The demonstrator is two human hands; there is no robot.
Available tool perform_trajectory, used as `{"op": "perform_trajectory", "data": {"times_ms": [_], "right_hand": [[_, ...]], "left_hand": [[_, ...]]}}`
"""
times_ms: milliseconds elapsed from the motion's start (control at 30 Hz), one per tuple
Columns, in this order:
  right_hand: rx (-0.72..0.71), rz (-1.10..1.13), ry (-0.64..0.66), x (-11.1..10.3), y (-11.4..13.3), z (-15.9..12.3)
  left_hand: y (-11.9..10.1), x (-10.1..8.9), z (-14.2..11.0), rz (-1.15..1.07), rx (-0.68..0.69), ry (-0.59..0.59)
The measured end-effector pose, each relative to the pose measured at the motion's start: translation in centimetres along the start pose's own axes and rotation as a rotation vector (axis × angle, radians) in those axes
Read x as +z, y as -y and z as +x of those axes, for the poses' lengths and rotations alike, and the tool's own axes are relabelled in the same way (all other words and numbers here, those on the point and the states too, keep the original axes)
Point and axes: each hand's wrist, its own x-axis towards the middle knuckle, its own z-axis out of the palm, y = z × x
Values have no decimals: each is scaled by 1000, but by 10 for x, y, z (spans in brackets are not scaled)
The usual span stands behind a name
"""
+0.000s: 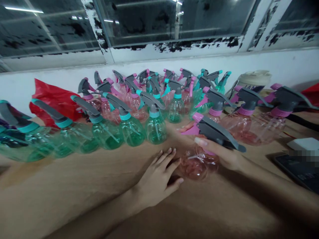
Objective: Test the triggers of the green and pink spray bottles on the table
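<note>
A clear pink spray bottle (195, 164) with a grey and pink trigger head stands on the wooden table, slightly blurred. My right hand (224, 153) is closed round its neck, just under the trigger head. Flat on the tabletop beside the bottle lies my left hand (159, 179), fingers apart and holding nothing; its fingertips are close to the bottle's body, and I cannot tell if they touch it. Beyond my hands, a green spray bottle (156, 129) ends a row of several green ones running left. More pink spray bottles (240, 124) stand behind my right hand.
Several more pink and green spray bottles crowd the back near the wall. A red plastic bag (56, 101) lies at back left. At right are a pale tub (254, 79), a white block (304, 144) and a dark phone-like device (296, 172). Windows (174, 21) line the wall.
</note>
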Motion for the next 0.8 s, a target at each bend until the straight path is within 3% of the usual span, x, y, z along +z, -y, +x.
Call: {"op": "perform_trajectory", "data": {"times_ms": [100, 267, 533, 800], "right_hand": [[5, -16, -4, -2, -4, 1], [30, -129, -127, -4, -7, -1], [-2, -47, 6, -2, -1, -2], [30, -174, -114, -7, -14, -9]], "left_hand": [[0, 0, 0, -5, 0, -3], [2, 1, 0, -7, 6, -19], [2, 2, 0, 22, 8, -15], [2, 3, 0, 32, 15, -18]]}}
